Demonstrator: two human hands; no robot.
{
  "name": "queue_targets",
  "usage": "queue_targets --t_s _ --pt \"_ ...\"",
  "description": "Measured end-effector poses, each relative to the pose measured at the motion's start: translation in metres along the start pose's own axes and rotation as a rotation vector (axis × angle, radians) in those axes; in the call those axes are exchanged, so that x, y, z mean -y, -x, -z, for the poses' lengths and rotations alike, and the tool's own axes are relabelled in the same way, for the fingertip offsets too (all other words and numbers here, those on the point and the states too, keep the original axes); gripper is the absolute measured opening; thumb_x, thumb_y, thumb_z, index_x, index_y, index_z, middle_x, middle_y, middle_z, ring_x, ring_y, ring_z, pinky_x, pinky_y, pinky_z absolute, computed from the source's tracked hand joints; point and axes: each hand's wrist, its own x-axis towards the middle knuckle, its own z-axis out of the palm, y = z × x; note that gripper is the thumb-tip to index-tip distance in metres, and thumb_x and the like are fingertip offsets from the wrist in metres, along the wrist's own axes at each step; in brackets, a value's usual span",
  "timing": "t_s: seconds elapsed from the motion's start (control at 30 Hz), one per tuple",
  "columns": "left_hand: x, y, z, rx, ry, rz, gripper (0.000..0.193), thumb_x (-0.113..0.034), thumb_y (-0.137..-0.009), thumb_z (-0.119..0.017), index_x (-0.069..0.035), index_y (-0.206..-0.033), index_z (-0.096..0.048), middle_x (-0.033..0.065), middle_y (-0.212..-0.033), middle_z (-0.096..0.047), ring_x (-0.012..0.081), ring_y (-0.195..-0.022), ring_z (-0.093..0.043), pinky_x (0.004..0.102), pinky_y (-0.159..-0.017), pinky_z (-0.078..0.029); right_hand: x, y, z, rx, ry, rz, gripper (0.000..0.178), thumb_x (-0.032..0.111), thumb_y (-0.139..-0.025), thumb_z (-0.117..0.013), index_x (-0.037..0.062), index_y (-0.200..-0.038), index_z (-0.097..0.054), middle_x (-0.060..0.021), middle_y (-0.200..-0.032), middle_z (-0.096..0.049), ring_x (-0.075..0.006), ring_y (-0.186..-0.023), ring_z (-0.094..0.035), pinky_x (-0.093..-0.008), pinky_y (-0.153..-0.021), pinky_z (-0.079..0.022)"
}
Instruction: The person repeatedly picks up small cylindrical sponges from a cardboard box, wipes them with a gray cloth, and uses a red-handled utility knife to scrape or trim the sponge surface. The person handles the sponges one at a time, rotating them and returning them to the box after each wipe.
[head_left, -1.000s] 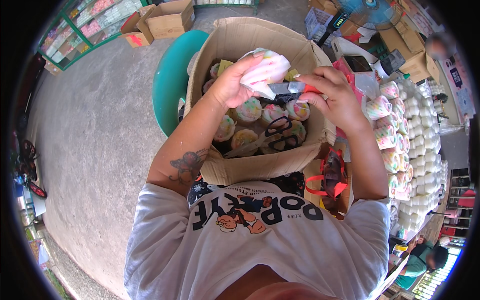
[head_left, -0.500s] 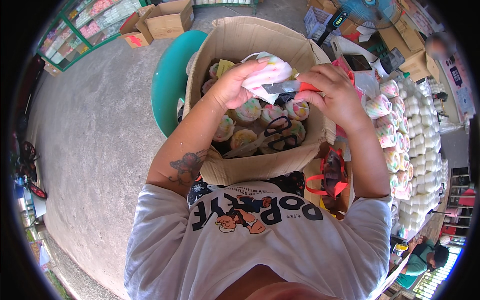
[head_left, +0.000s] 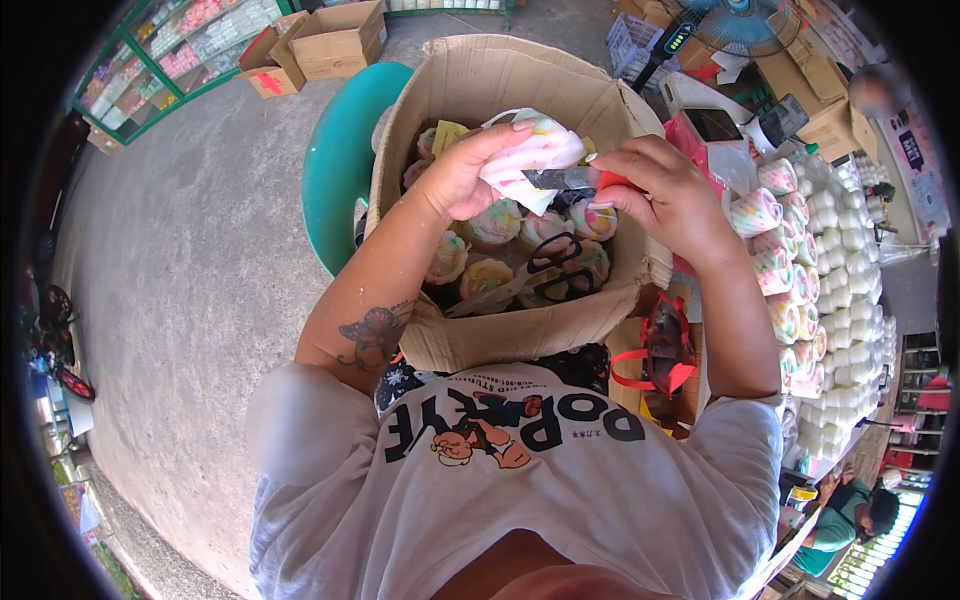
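My left hand [head_left: 462, 175] is closed round a white cup-shaped piece [head_left: 545, 145] speckled pink, yellow and green, held tilted above an open cardboard box [head_left: 500, 345]. In my right hand [head_left: 668, 190] is a short-bladed knife [head_left: 560, 179] with a red handle. Its grey blade points left and lies against the lower right side of the piece; the exact contact cannot be made out. Below, several similar speckled pieces [head_left: 494, 222] stand packed in the box. A pair of scissors [head_left: 553, 254] with dark handles rests on top of them.
A teal chair [head_left: 335, 170] stands left of the box. On the right are stacked speckled cups [head_left: 776, 270] and rows of white ones [head_left: 845, 310]. Beyond the box stands a fan [head_left: 745, 20]. A red-handled bag [head_left: 668, 345] lies near my right arm. Another person [head_left: 840, 525] is at lower right.
The speckled piece and the knife have shifted very slightly, with the blade at a slightly different tilt. Both hands keep their hold, and the box and scissors stay put.
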Motion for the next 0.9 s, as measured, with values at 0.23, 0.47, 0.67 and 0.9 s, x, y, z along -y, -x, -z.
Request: queue_targets --t_s 0.23,0.47,0.67,0.9 --pt "-0.001 -0.001 0.002 0.041 -0.021 0.015 0.045 -0.034 -0.089 -0.056 -0.004 -0.123 -0.053 0.0109 -0.113 -0.062 0.0222 -0.1 -0.062 0.0398 -0.08 -0.053 0.0 -0.002 0.012 -0.039 0.217 0.069 0.031 0.024 -0.068 -0.075 0.0119 -0.096 -0.067 -0.0042 -0.085 -0.061 -0.0239 -0.079 -0.061 -0.036 -0.069 -0.05" --pt "0.0 0.0 0.003 0.033 -0.041 0.02 0.046 -0.033 -0.089 -0.056 -0.003 -0.125 -0.052 0.0117 -0.115 -0.062 0.0234 -0.102 -0.061 0.0397 -0.086 -0.051 0.001 0.004 0.021 0.022 0.127 -0.001 0.029 0.022 -0.071 -0.075 0.0104 -0.097 -0.066 -0.0057 -0.087 -0.062 -0.026 -0.081 -0.061 -0.0367 -0.07 -0.05" --pt "0.002 -0.001 0.006 0.046 -0.028 0.04 0.047 -0.032 -0.088 -0.057 -0.003 -0.124 -0.052 0.0126 -0.115 -0.062 0.0234 -0.102 -0.061 0.04 -0.087 -0.05 0.004 0.005 0.016 0.034 0.053 -0.005 0.029 0.02 -0.072 -0.075 0.0085 -0.097 -0.065 -0.0063 -0.085 -0.062 -0.0262 -0.08 -0.061 -0.0366 -0.07 -0.05" --pt "0.002 0.0 0.006 0.141 0.009 0.03 0.048 -0.034 -0.09 -0.057 -0.002 -0.125 -0.051 0.0133 -0.115 -0.061 0.0238 -0.102 -0.062 0.0391 -0.088 -0.05 0.0 0.004 0.019 -0.042 0.311 0.1 0.031 0.018 -0.071 -0.074 0.0102 -0.099 -0.065 -0.0053 -0.091 -0.061 -0.0265 -0.086 -0.06 -0.0384 -0.075 -0.049"
